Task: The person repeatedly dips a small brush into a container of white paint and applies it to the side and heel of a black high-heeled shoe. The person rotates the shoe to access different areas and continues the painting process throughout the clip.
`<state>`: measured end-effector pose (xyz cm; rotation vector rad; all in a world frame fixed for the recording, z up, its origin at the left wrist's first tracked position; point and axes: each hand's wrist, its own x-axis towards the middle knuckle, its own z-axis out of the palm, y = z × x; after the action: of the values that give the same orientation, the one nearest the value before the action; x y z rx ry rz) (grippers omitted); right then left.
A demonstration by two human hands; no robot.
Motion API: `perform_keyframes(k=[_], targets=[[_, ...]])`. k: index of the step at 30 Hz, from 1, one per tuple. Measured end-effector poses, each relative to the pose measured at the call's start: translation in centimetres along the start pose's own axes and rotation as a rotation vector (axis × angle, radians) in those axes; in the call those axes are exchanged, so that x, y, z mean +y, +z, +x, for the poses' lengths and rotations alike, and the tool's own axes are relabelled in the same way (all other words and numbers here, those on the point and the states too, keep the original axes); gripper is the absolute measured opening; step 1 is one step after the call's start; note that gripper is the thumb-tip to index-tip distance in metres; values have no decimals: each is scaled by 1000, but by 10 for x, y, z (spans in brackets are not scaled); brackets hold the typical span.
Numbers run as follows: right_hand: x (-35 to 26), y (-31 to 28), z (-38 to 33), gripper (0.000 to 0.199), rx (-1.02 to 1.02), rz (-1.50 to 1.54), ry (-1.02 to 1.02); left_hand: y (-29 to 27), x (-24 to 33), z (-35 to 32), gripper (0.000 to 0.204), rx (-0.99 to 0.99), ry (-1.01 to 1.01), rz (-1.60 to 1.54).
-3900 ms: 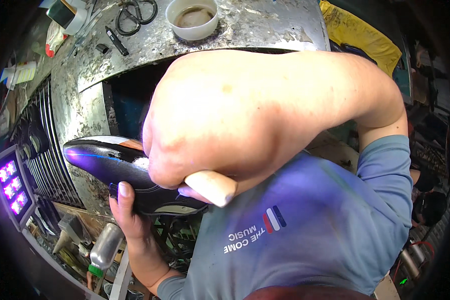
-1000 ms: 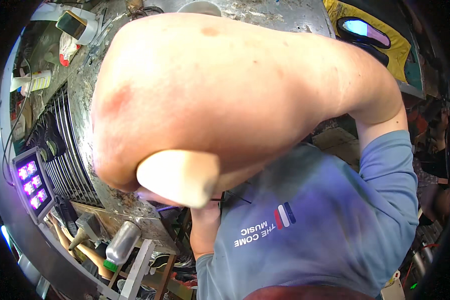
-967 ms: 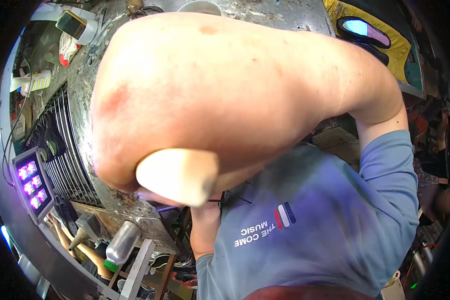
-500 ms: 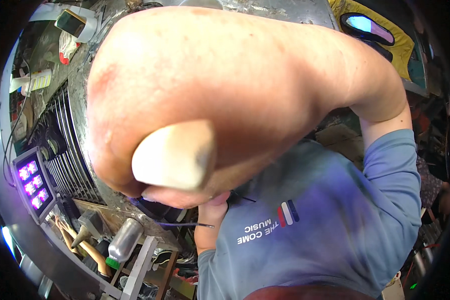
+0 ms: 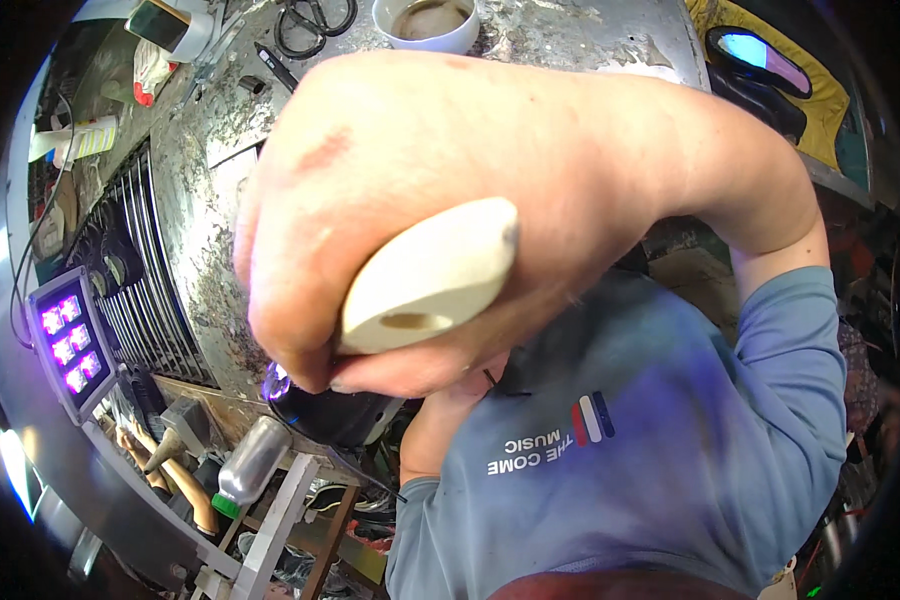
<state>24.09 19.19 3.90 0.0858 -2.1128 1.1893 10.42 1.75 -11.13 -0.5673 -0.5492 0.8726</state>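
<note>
My right hand fills the middle, close to the camera, reaching in from the right with its fingers closed. It grips a pale cream, rounded handle with an oval hole near its lower end. Whatever the handle belongs to is hidden behind the fist. Under that fist shows a dark, glossy, shoe-like piece with purple glints, mostly covered. Just beyond it, against my grey-blue shirt, only a part of my left hand shows; its fingers are hidden. A short thin black strip pokes out beside it.
On the worn metal bench are a white bowl of brownish liquid, scissors and a black marker. A purple-lit lamp, metal bottle and another person's hands lie left. Black shoes rest upper right.
My right hand has dropped farther from the camera. The pale handle has tilted and shifted right, showing its hole. The bowl, scissors and marker have come into view.
</note>
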Motion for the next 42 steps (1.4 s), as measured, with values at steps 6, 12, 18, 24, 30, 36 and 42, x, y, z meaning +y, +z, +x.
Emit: perform_keyframes(k=[6,12,18,24,30,36,42], targets=[[11,7,-4,23,56,94,-80,-3,-4,10,43,-113,-50,5],[19,8,-8,15,51,91,-163,2,-1,10,41,-97,-100,35],[12,-3,-11,16,0,29,-114,1,-11,3,39,-138,27,-5],[22,-8,-16,16,-25,52,-68,-2,-14,6,41,-181,10,-27],[23,-16,-22,16,-46,65,15,-4,-14,10,44,-204,-27,-26],[29,-25,-31,17,-61,89,121,-3,-15,10,47,-204,-10,2],[25,-36,-43,17,-7,85,221,16,-7,-13,48,-84,65,166]])
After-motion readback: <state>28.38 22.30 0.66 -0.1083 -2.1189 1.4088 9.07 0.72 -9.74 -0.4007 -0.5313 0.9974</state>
